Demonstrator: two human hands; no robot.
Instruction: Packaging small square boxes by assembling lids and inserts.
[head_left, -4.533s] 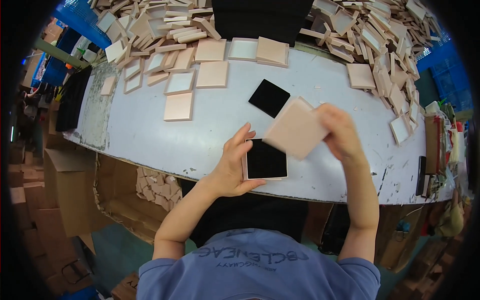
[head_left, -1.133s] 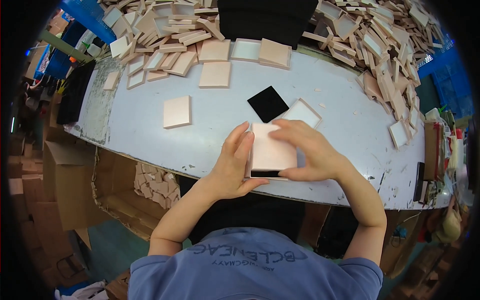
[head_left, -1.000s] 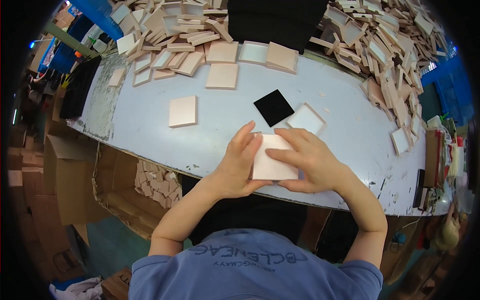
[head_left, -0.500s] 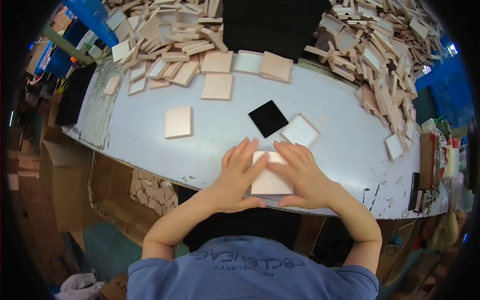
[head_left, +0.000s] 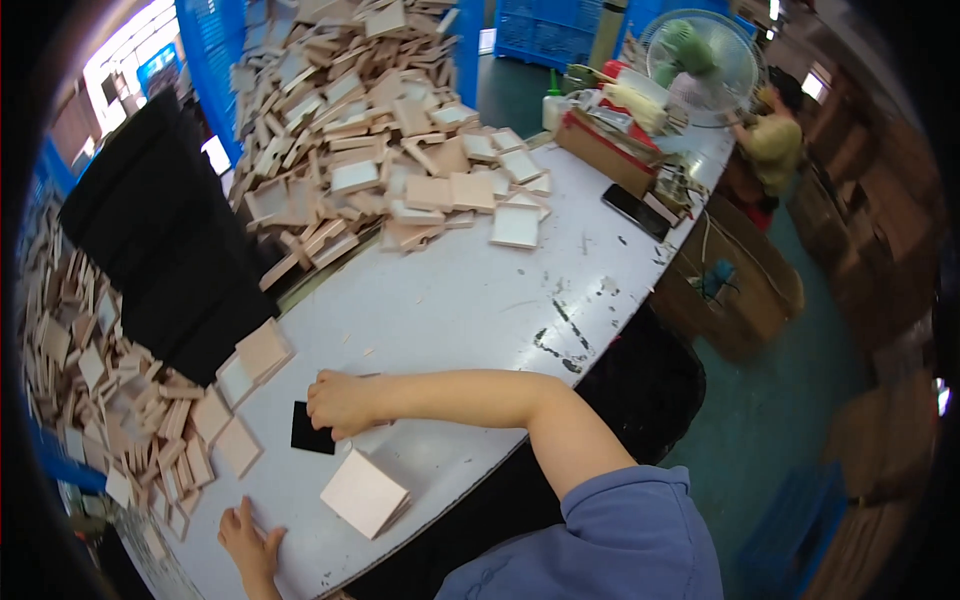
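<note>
A pale pinkish square box (head_left: 365, 493) lies near the table's front edge, between my two hands and touched by neither. Its right side shows a second layer or an edge underneath. My right hand (head_left: 340, 405) reaches across the table, fingers curled down at the edge of a flat black square (head_left: 313, 430). The hand and wrist cover most of a shallow white-lined tray; what the fingertips hold, if anything, is hidden. To the left, my left hand (head_left: 250, 540) rests low over the tabletop, thumb and fingers apart, with nothing seen in it.
Loose pale boxes and trays (head_left: 400, 130) are heaped along the far side, around a black panel (head_left: 170, 240). A dark phone (head_left: 637, 211), a red-brown carton (head_left: 610, 140) and a fan (head_left: 700, 65) are at the right. A co-worker (head_left: 775, 140) is beyond.
The view has swung to the right. Both hands have let go of the box; my right hand has gone to the black square and white-lined tray, my left hand away to the left.
</note>
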